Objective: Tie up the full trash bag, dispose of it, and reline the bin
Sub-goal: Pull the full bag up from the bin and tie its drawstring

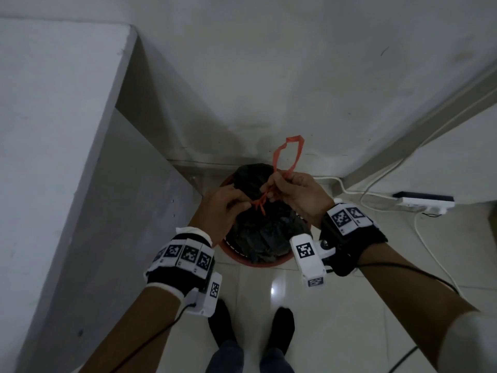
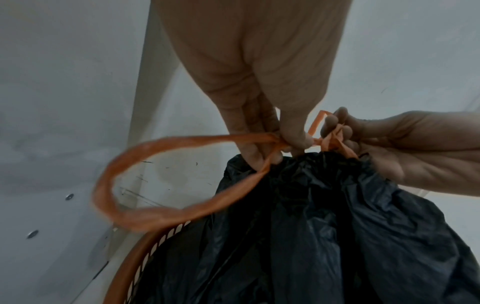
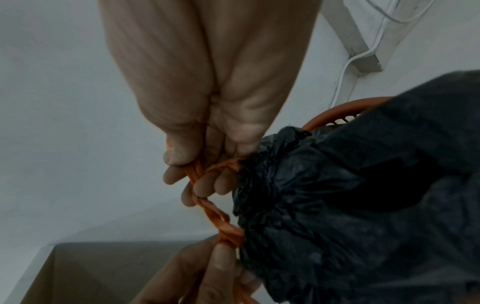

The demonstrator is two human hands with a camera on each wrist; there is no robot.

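Observation:
A full black trash bag [image 1: 265,232] [image 2: 324,226] [image 3: 350,195] sits in a round orange slotted bin [image 1: 255,263] [image 2: 135,257] [image 3: 337,111] on the floor in a wall corner. Its mouth is gathered by an orange drawstring [image 1: 262,201] [image 3: 215,214] twisted across the top. My left hand [image 1: 228,205] [image 2: 275,142] pinches one drawstring loop [image 2: 124,179] at the bag's neck. My right hand [image 1: 285,187] [image 3: 192,170] pinches the other loop [image 1: 289,154], which stands up above the bag.
A grey cabinet side [image 1: 94,184] stands close on the left, the white wall [image 1: 269,76] behind the bin. At right a white power strip [image 1: 425,201] and white cables [image 1: 430,238] lie on the tiled floor. My feet [image 1: 250,332] stand just before the bin.

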